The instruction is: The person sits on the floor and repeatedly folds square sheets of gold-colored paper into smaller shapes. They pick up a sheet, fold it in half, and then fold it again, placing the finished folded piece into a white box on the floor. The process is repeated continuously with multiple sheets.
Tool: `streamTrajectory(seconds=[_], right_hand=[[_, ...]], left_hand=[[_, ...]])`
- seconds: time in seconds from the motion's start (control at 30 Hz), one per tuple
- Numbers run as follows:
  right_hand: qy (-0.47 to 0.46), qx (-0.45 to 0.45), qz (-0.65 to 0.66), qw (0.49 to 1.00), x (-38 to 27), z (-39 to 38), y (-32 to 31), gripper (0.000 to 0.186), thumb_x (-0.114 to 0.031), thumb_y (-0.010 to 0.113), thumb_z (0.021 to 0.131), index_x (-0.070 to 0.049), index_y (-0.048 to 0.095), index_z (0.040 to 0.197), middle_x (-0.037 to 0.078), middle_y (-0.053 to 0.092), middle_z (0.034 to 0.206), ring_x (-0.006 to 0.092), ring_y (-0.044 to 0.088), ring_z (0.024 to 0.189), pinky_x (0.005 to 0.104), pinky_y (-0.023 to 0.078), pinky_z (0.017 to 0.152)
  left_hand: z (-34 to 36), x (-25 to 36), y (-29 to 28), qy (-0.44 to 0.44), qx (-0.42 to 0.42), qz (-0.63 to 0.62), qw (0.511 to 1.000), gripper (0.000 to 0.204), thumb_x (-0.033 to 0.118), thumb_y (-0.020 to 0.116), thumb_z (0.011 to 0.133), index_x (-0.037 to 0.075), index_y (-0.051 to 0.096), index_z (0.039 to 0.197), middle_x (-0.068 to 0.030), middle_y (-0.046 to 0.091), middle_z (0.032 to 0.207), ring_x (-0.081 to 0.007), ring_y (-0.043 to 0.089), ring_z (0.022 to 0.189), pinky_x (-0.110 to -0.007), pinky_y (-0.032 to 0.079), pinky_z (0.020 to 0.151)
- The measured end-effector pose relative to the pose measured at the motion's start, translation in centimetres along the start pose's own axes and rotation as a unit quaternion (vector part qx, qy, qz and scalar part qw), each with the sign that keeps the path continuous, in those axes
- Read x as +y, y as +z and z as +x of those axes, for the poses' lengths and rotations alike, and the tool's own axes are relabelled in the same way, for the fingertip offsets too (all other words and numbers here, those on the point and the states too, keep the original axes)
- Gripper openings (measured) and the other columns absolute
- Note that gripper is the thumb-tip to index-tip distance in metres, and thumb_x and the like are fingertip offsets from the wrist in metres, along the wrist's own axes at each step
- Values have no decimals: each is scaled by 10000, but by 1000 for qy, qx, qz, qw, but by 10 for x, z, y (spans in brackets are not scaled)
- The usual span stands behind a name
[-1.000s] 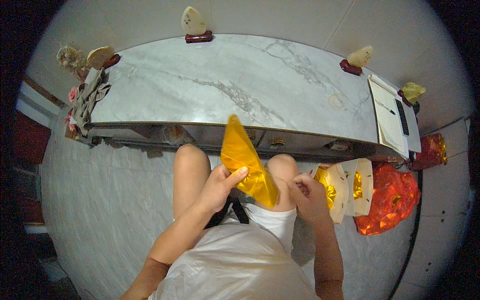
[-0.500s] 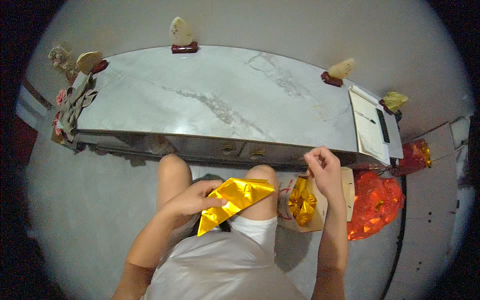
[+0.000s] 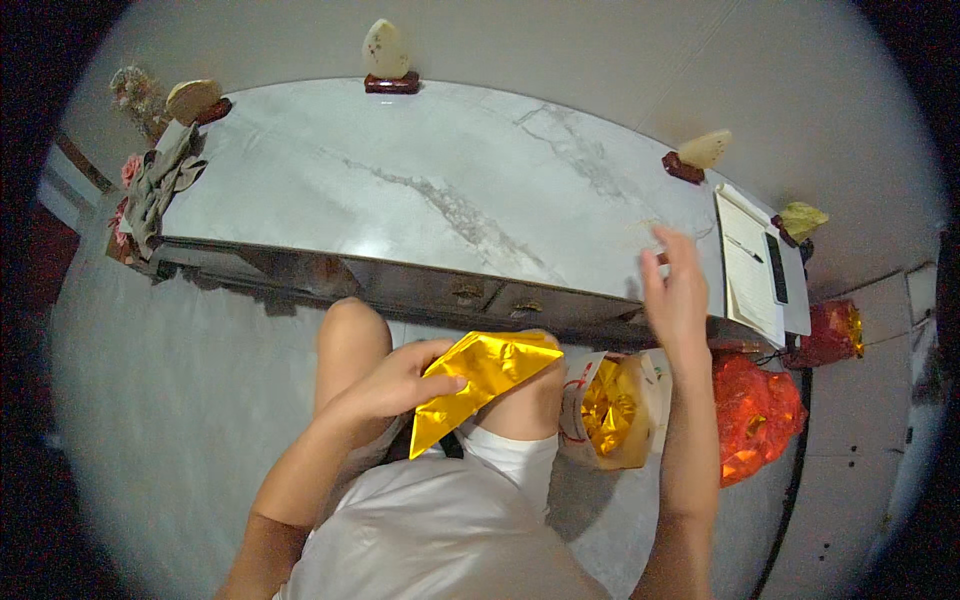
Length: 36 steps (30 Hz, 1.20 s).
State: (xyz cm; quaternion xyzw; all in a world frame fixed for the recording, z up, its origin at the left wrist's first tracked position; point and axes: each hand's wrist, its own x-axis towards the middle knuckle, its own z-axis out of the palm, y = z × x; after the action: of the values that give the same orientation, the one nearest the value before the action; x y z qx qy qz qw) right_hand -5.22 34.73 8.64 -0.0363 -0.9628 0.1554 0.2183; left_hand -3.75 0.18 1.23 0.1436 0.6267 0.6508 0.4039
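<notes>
While the left hand [image 3: 398, 383], partly hidden, clamps gold foil [image 3: 488, 372], the right hand [image 3: 680, 295] spreads loosely; the notepad [image 3: 748, 287] is unreadable.

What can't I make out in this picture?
In the head view:
Left hand: some fingertips, hidden behind the gold foil.
Paper bag: its bottom, covered by gold pieces.
Red bag: its left side, behind the right forearm.
Notepad: any writing, too small.
</notes>
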Motion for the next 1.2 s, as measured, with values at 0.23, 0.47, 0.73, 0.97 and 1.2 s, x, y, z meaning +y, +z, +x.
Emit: streamTrajectory(seconds=[0.23,0.47,0.73,0.97,1.2], right_hand=[[-155,-123,64,978,-95,-72,33,241,-240,626,941,-29,670,1049,145,668,939,311,657,890,445,522,795],[-175,-77,107,976,-88,-94,43,122,-175,658,887,-57,645,860,115,614,794,304,652,729,404,543,625],[90,-267,764,580,-7,-84,15,229,-274,646,927,-52,611,973,41,620,841,177,598,725,301,490,635],[349,32,671,653,-56,-97,-9,256,-286,504,1024,-65,619,1085,86,658,1002,210,629,864,336,530,776],[319,-3,682,658,-20,-124,30,286,-312,521,1023,-63,616,1125,90,646,1057,229,616,964,349,517,855]], left_hand=[[4,4,9,44,56,200,977,314,231,693,890,36,624,1126,-144,666,872,-244,642,798,-359,507,741],[5,2,10,65,39,85,993,296,309,560,1001,28,618,1073,-88,660,907,-212,628,788,-335,501,739],[9,-4,-12,43,146,-126,980,439,406,368,1085,22,575,1135,-74,646,978,-172,662,892,-310,535,825],[2,-17,-4,25,154,-107,982,393,364,384,1088,24,576,1123,-76,657,973,-170,654,911,-299,523,843],[0,-22,-4,20,164,-117,979,393,369,390,1086,26,579,1114,-79,654,983,-175,648,923,-302,521,861]])
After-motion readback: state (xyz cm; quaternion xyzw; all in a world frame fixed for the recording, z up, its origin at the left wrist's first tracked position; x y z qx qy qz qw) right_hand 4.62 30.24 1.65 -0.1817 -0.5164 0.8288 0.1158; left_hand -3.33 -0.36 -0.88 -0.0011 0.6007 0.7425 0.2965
